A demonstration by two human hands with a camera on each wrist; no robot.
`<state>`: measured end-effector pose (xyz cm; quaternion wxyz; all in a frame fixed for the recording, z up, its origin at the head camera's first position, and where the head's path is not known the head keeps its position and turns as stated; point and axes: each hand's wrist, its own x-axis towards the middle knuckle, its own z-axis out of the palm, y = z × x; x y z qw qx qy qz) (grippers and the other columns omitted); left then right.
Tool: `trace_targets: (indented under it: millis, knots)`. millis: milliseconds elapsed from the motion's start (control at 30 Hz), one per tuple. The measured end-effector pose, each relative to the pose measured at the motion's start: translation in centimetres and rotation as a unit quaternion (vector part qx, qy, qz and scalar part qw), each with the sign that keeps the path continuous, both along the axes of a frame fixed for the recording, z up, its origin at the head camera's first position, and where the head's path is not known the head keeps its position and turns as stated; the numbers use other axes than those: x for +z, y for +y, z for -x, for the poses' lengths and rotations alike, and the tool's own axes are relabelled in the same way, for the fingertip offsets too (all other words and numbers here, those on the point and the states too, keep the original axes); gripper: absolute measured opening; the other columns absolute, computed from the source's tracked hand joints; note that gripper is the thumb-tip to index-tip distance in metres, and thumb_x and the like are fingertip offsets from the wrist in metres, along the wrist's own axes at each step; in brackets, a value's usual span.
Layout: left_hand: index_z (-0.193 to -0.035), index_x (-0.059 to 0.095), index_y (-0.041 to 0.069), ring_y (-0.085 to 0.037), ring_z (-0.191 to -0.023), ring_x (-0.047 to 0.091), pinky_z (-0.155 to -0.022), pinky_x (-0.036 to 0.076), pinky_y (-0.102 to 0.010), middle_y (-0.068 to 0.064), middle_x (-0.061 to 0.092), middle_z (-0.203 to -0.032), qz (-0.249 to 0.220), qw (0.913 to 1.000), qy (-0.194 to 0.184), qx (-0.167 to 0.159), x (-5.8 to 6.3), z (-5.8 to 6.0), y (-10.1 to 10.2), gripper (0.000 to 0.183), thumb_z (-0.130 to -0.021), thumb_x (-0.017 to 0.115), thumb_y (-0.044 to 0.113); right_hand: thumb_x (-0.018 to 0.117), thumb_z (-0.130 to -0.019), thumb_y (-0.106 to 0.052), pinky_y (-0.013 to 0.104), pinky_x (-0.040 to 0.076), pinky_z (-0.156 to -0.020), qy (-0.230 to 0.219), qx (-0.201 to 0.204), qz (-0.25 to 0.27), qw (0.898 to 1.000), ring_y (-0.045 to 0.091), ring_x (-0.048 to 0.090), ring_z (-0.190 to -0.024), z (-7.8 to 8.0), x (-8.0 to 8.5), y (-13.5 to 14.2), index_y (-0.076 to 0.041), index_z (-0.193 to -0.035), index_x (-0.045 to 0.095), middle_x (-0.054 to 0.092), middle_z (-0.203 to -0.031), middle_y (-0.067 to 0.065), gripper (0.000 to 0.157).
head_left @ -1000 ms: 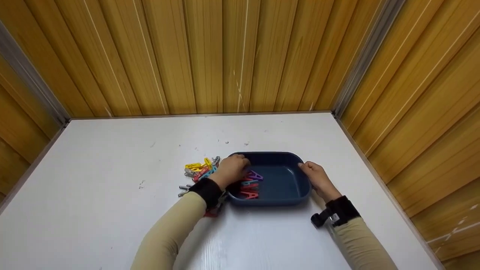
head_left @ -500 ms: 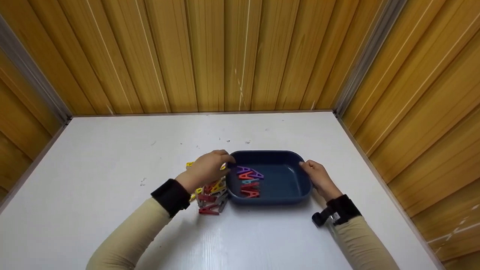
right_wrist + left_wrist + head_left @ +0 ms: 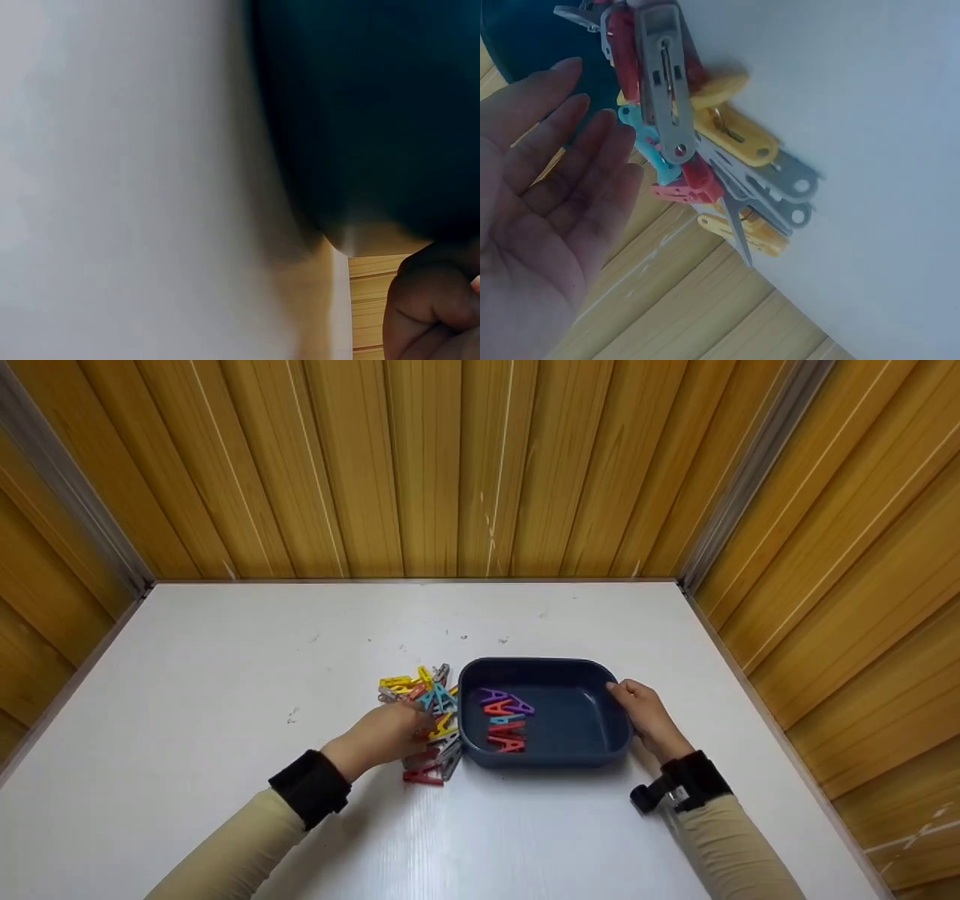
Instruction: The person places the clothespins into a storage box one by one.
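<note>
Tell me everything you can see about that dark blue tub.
The tub is dark blue, smooth and plastic-looking: a rounded rectangle with raised walls and open top. It stands upright on the white table. Inside, toward its left end, lie purple, orange, teal and red clothespins. The right hand grips its right rim. Loose clothespins lie close beside its left wall.

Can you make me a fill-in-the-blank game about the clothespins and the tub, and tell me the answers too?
1. In the head view, the right hand grips a tub coloured dark ____.
2. In that view, the pile of loose clothespins lies to the ____ of the tub.
3. The row of clothespins inside the tub starts, at the end farthest from the person, with the colour ____.
4. The tabletop is ____.

Missing words: blue; left; purple; white.
</note>
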<state>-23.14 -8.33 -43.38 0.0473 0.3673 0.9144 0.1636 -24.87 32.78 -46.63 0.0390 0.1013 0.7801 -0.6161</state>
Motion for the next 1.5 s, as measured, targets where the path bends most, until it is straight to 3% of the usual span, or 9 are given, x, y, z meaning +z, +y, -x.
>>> trace_targets:
  millis: [200, 533, 867, 967, 1133, 1400, 1500]
  knots:
    - [-0.091, 0.077, -0.001, -0.015, -0.066, 0.054, -0.064, 0.055, -0.031, -0.010, 0.073, -0.083, 0.023, 0.9997, -0.004, -0.011, -0.3, 0.0, 1.1, 0.007, -0.084, 0.078, -0.001, 0.056, -0.106, -0.026, 0.016, 0.027, -0.045, -0.002, -0.001, 0.006, 1.000, 0.001, 0.034, -0.047, 0.0, 0.2, 0.1, -0.018, -0.068, 0.046, 0.036, -0.055, -0.013, 0.039]
    - [-0.089, 0.077, 0.001, -0.016, -0.065, 0.051, -0.069, 0.059, -0.037, -0.010, 0.073, -0.081, 0.064, 0.9963, -0.046, 0.035, -0.5, -0.3, 2.0, 0.006, -0.089, 0.072, -0.004, 0.056, -0.105, -0.026, 0.017, 0.027, -0.046, -0.003, 0.000, -0.003, 1.000, 0.002, 0.035, -0.049, 0.0, -0.1, 0.1, -0.018, -0.069, 0.045, 0.036, -0.056, -0.013, 0.038]
    - [-0.081, 0.075, 0.002, -0.016, -0.063, 0.054, -0.063, 0.055, -0.034, -0.008, 0.071, -0.074, 0.067, 0.9976, -0.007, 0.017, -0.7, -0.6, 1.6, 0.005, -0.084, 0.077, -0.002, 0.056, -0.105, -0.026, 0.017, 0.025, -0.045, -0.005, 0.000, -0.001, 1.000, 0.002, 0.032, -0.046, 0.2, -0.2, 0.2, -0.019, -0.068, 0.045, 0.035, -0.054, -0.012, 0.040]
    - [-0.084, 0.076, 0.002, -0.015, -0.064, 0.055, -0.065, 0.056, -0.033, -0.008, 0.072, -0.076, 0.060, 0.9981, -0.012, 0.004, -0.5, -0.3, 1.4, 0.003, -0.084, 0.078, 0.000, 0.056, -0.106, -0.027, 0.017, 0.026, -0.045, -0.009, 0.001, 0.000, 1.000, 0.002, 0.033, -0.046, 0.3, -0.2, 0.2, -0.019, -0.069, 0.046, 0.036, -0.054, -0.013, 0.039]
    - [-0.092, 0.078, 0.003, -0.012, -0.069, 0.059, -0.070, 0.059, -0.031, -0.007, 0.076, -0.083, 0.038, 0.9979, -0.052, -0.011, 0.0, -0.1, 1.1, 0.007, -0.086, 0.079, 0.005, 0.056, -0.105, -0.027, 0.017, 0.026, -0.045, -0.003, -0.001, -0.007, 1.000, 0.002, 0.032, -0.046, 0.1, -0.2, 0.1, -0.019, -0.068, 0.046, 0.035, -0.054, -0.013, 0.039]
    - [-0.095, 0.078, 0.004, -0.012, -0.071, 0.059, -0.069, 0.059, -0.031, -0.006, 0.075, -0.087, 0.031, 0.9947, -0.096, 0.020, 0.9, -0.2, 0.8, 0.007, -0.088, 0.077, 0.004, 0.057, -0.105, -0.027, 0.017, 0.027, -0.045, 0.002, -0.002, -0.008, 1.000, 0.002, 0.033, -0.047, 0.1, 0.0, -0.1, -0.019, -0.068, 0.046, 0.036, -0.053, -0.014, 0.039]
    - [-0.096, 0.077, 0.003, -0.014, -0.074, 0.060, -0.072, 0.060, -0.033, -0.008, 0.075, -0.089, 0.021, 0.9967, -0.077, 0.017, 1.5, -0.2, 0.8, 0.010, -0.087, 0.077, 0.001, 0.057, -0.105, -0.027, 0.018, 0.027, -0.045, 0.003, -0.002, -0.010, 1.000, 0.002, 0.033, -0.047, 0.1, 0.0, 0.0, -0.019, -0.068, 0.047, 0.036, -0.054, -0.013, 0.039]
